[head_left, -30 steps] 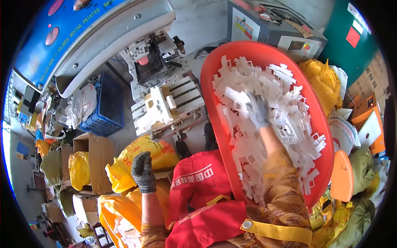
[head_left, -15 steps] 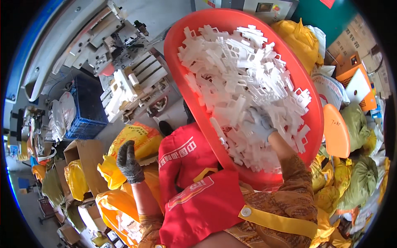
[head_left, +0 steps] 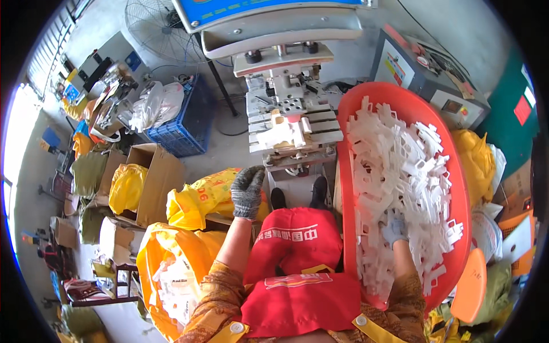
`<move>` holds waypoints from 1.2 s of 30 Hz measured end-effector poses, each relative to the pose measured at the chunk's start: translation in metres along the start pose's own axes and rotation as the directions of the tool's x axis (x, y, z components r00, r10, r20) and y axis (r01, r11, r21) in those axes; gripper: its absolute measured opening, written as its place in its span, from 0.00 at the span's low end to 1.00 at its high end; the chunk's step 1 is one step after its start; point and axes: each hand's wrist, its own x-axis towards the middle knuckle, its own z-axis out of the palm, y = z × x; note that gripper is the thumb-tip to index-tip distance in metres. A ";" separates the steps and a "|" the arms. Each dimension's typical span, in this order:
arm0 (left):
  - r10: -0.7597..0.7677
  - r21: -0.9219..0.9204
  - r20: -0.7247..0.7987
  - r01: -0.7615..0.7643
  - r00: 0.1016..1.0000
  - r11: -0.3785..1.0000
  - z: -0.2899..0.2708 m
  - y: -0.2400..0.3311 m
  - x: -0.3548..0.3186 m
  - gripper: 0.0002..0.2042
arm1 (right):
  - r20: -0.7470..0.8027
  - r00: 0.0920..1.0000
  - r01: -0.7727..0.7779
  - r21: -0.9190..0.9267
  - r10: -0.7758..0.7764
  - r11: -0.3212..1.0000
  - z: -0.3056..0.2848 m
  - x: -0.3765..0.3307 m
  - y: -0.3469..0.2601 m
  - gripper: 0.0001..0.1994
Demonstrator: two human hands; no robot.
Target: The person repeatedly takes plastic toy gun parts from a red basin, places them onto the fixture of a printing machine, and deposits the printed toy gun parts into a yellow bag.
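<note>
My right hand (head_left: 394, 227), in a pale grey glove, reaches into a large red tub (head_left: 461, 200) on my right. Its fingers are spread against the heaped white, translucent plastic pieces (head_left: 383, 154), several of which look like toy pistols; no piece is plainly gripped. My left hand (head_left: 247, 188), in a dark grey knit glove, hovers over the left side of my lap, fingers curled together around nothing visible. Ahead stands a pad-printing-type machine (head_left: 289, 86) with a slotted metal bed. A white piece (head_left: 280, 132) lies on the machine's fixture.
An orange bag (head_left: 150, 251) with white pieces stands at my left, near a yellow bag (head_left: 200, 197) and a cardboard box (head_left: 157, 183). Farther off are a blue crate (head_left: 186, 128) and a wire fan (head_left: 157, 28). A grey cabinet (head_left: 423, 74) is behind the tub.
The view has swung left, so the machine is now straight ahead and the tub at right. My right hand stays among the white pieces; my left hand remains raised and curled.
</note>
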 end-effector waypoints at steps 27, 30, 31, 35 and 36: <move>0.498 0.810 0.053 -0.329 0.865 0.485 -0.027 0.082 0.071 0.07 | -0.425 0.833 0.458 0.889 -0.353 0.012 -0.133 0.103 -0.161 0.20; 0.535 0.822 0.027 -0.323 0.844 0.468 -0.075 0.089 0.033 0.05 | -0.589 0.568 0.807 0.537 -0.575 0.247 -0.146 0.132 -0.220 0.19; 0.543 0.817 0.040 -0.340 0.839 0.465 -0.090 0.099 0.017 0.05 | -0.564 0.444 0.890 0.187 -0.697 0.416 -0.143 0.148 -0.227 0.19; 0.424 0.791 -0.159 -0.142 0.892 0.595 -0.183 0.108 -0.053 0.09 | -0.348 0.566 0.823 0.172 -0.748 0.542 -0.170 0.136 -0.247 0.16; 0.288 0.310 -0.365 -0.176 0.885 0.934 -0.227 0.088 -0.074 0.10 | -0.363 0.503 0.861 0.135 -0.784 0.490 -0.182 0.123 -0.247 0.16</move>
